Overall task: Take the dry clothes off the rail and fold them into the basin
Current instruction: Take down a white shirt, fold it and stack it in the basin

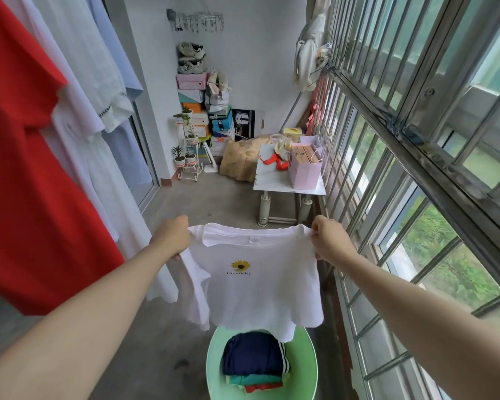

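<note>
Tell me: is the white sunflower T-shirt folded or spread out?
Spread out. The T-shirt hangs full-width above the green basin, print showing, its shoulders pinched by the left hand and the right hand.

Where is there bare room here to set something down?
The concrete floor is bare between the hanging clothes and the small table, and left of the basin. The table's near left corner, beside the pink bag, is free too. The far corner is crowded with boxes and a plant stand; the basin already holds folded clothes.
</note>
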Demonstrator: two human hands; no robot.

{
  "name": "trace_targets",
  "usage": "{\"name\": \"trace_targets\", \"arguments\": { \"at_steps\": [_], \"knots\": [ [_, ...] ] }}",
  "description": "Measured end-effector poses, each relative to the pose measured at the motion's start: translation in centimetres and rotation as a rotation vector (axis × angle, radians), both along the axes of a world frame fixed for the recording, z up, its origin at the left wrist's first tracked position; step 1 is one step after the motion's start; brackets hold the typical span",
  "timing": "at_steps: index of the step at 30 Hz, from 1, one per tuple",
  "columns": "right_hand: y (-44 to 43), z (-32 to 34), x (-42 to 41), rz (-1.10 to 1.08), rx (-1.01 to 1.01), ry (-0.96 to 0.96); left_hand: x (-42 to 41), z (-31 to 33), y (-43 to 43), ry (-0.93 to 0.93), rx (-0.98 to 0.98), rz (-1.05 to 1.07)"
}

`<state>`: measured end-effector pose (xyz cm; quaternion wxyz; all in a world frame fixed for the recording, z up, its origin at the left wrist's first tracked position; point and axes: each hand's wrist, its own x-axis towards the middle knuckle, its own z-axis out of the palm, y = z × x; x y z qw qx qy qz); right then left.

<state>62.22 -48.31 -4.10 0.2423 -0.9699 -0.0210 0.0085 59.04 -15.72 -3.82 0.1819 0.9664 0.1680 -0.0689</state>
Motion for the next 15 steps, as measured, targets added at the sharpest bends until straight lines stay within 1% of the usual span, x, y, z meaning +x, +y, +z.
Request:
{"name": "trace_targets", "arguments": {
  "at_steps": [1, 3, 4, 5, 7, 8, 10, 12, 15],
  "knots": [
    [0.3, 0.2, -0.1, -0.065, 0.141, 0.059, 0.0, 0.1, -0.4, -0.01, -0.111, 0.047],
    [1.0, 0.5, -0.4, -0.2, 0.489, 0.193, -0.1, 0.3, -1.1, -0.057, -0.409, 0.162],
    [1.3, 0.5, -0.5, -0.233, 0.636, 0.225, -0.2, 0.4, -1.5, -0.087, -0.55, 0.216],
    [1.6, 0.7, -0.6, -0.24, 0.738, 0.238, -0.1, 0.5, -1.7, -0.113, -0.656, 0.252],
    [2.0, 0.9, -0.9, -0.224, 0.871, 0.267, 0.1, 0.4, -1.6, -0.14, -0.792, 0.306],
    [2.1, 0.9, -0.9, -0.219, 0.898, 0.275, 0.1, 0.4, -1.5, -0.141, -0.849, 0.335],
    [2.0, 0.7, -0.7, -0.211, 0.879, 0.269, 0.0, 0.5, -1.3, -0.114, -0.968, 0.373],
    [1.7, 0.5, -0.4, -0.182, 0.766, 0.243, -0.3, 0.8, -1.2, -0.08, -1.033, 0.349],
    [1.1, 0.2, -0.4, -0.125, 0.608, 0.256, -0.7, 0.8, -1.2, 0.018, -0.946, 0.178]
  ]
}}
